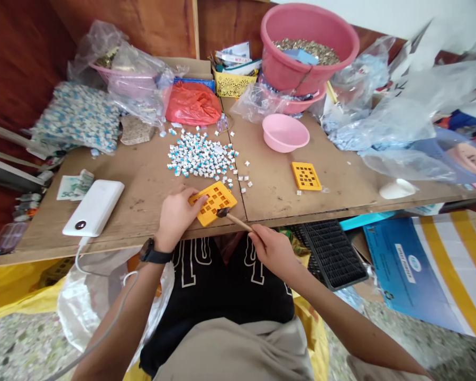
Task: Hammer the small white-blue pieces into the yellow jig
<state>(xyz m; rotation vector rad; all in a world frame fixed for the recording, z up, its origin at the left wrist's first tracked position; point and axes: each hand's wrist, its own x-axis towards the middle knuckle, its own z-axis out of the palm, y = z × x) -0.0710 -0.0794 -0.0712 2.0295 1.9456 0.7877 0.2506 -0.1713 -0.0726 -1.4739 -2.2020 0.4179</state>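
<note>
My left hand (177, 214) grips the left side of a yellow plate with square holes (225, 197), thumb on top, near the table's front edge. In my right hand (275, 251) is a thin wooden-handled brush (238, 221), its dark tip at the plate's lower right edge. Some holes look darker or filled; what sits in them is too small to make out. Just beyond the plate lies a pile of small white and blue pieces (200, 156), a few of them scattered to its right. Another yellow plate (306, 176) with square holes rests farther right.
A white power bank (94, 207) with a cable lies left, beside banknotes (75, 185). Behind are a small pink bowl (285, 133), a large pink tub (309, 26), a red plastic bag (193, 103) and a bulging bag of pieces (77, 116). Clear plastic bags (416, 106) crowd the right.
</note>
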